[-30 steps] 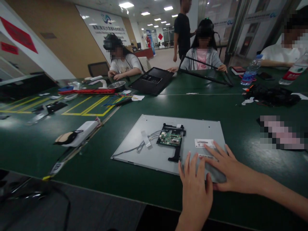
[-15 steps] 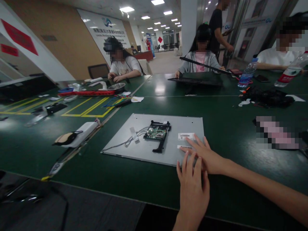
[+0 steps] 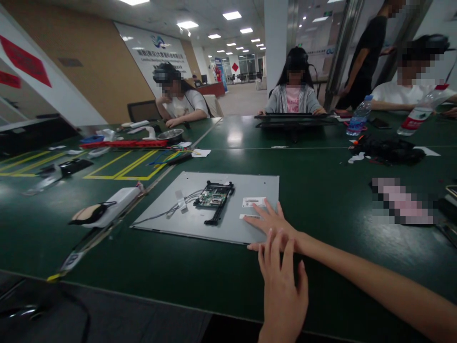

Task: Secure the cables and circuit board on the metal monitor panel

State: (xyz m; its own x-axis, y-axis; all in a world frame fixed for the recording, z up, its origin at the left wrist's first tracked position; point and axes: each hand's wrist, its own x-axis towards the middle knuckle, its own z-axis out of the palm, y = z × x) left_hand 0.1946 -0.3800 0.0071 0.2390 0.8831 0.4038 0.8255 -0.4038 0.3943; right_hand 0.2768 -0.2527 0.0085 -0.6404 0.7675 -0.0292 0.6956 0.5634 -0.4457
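Observation:
A grey metal panel (image 3: 200, 224) lies flat on the green table (image 3: 321, 190). A small green circuit board (image 3: 211, 196) in a black bracket sits on it, with grey cables (image 3: 178, 206) taped to its left and white labels (image 3: 253, 202) to its right. My right hand (image 3: 273, 226) lies flat with fingers spread on the panel's near right corner, touching the labels. My left hand (image 3: 282, 281) rests open on the table just in front of that corner, fingertips next to my right hand.
A white device with a black strap (image 3: 103, 208) lies to the left. Yellow floor-tape lines, red tray and tools (image 3: 124, 143) sit far left. Black cables (image 3: 389, 150) and water bottles (image 3: 359, 116) are at right. Other people sit across the table with a black monitor frame (image 3: 293, 120).
The panel has slid left and away under my right hand. My left hand came off the panel onto the table. The person opposite laid the black frame flat.

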